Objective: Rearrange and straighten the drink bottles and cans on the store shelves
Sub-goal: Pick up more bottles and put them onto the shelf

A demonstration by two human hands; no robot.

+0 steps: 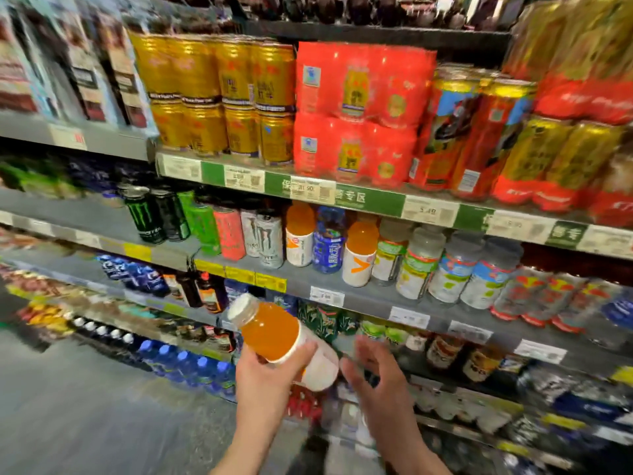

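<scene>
The left hand (265,371) rises from the bottom of the view on a bare forearm and grips an orange drink bottle (281,337) around its lower body, thumb on the near side and fingers wrapped across the white label. The bottle is tilted hard, its white cap pointing up and to the left, its base down and to the right, and it is held in the air in front of the shelving, clear of any shelf. The right hand (375,371) comes up just beside it on the right, blurred, with palm turned toward the bottle and fingers spread and slightly bent; it holds nothing, and whether a fingertip touches the bottle's base cannot be told. Above the hands, on the middle shelf (363,296), two matching orange bottles (360,250) stand upright with a blue bottle (328,240) between them. To their left stands a row of tall energy cans (205,226) in black, green, pink and white, and to their right clear bottles with green and blue labels (445,269). The shelf above carries stacked gold cans (219,97) and red multipacks (359,111). Price tags (327,296) line the shelf edges.
</scene>
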